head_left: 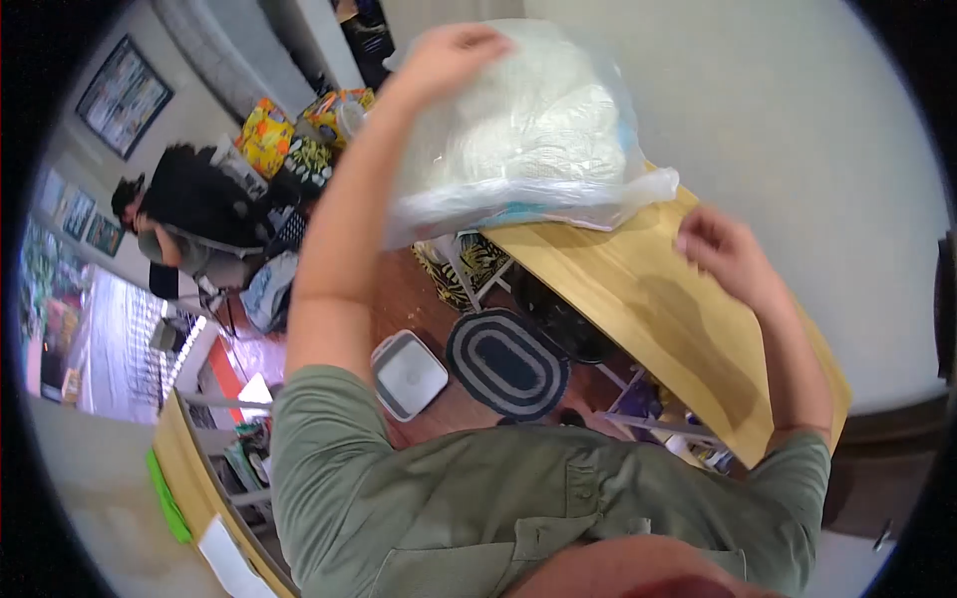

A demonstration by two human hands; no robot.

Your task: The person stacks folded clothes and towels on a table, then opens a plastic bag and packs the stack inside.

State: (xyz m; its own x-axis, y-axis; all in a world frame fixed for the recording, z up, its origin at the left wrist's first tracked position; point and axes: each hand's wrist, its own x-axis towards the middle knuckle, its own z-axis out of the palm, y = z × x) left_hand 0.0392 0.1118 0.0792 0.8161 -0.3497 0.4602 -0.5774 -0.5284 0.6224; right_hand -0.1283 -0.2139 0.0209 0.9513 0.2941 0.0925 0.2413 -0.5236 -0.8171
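A large clear plastic bag (538, 120) with white, soft-looking padded contents rests at the far end of the wooden tabletop (638, 289). Its gathered, crumpled edge faces me. My left hand (459, 62) is over the bag's upper left side, fingers loosely bent and slightly blurred; whether it touches the plastic I cannot tell. My right hand (720, 254) hovers above the tabletop, to the right of the bag's twisted corner and apart from it. Its fingers are loosely curled with a gap to the thumb, and nothing shows in them.
Below lie an oval striped rug (508, 364) and a grey-white square tub (410, 376) on the floor. A person in dark clothing (194, 199) sits bent over at the left. Beyond are yellow patterned bags (264, 138). Another wooden-edged shelf (189, 468) stands at lower left.
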